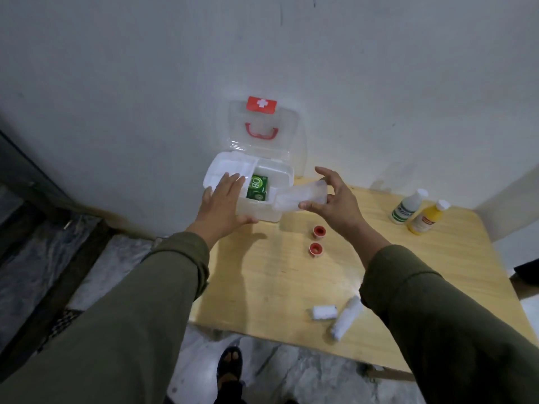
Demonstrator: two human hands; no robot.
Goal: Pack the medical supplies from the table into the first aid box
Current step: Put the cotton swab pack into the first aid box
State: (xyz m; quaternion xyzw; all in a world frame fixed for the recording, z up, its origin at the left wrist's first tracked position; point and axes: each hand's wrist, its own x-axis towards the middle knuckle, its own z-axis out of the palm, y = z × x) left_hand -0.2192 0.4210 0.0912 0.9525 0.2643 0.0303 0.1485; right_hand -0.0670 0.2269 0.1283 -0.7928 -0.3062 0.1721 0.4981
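Note:
The white first aid box (271, 211) stands open at the table's far left corner, its clear lid (262, 135) leaning on the wall. A green carton (257, 188) lies inside. My left hand (223, 202) rests flat with straight fingers on the box's left rim and inner tray (230, 167). My right hand (335, 202) holds a translucent plastic tray (300, 196) between thumb and fingers at the box's right edge. On the table lie two red-capped tape rolls (316, 240), two white bandage rolls (338, 316), a white bottle (408, 207) and a yellow bottle (425, 218).
The wooden table (277, 281) stands against a white wall. Its near edge and left edge drop to a marble floor, where a sandalled foot (230, 363) shows. A dark frame runs along the left.

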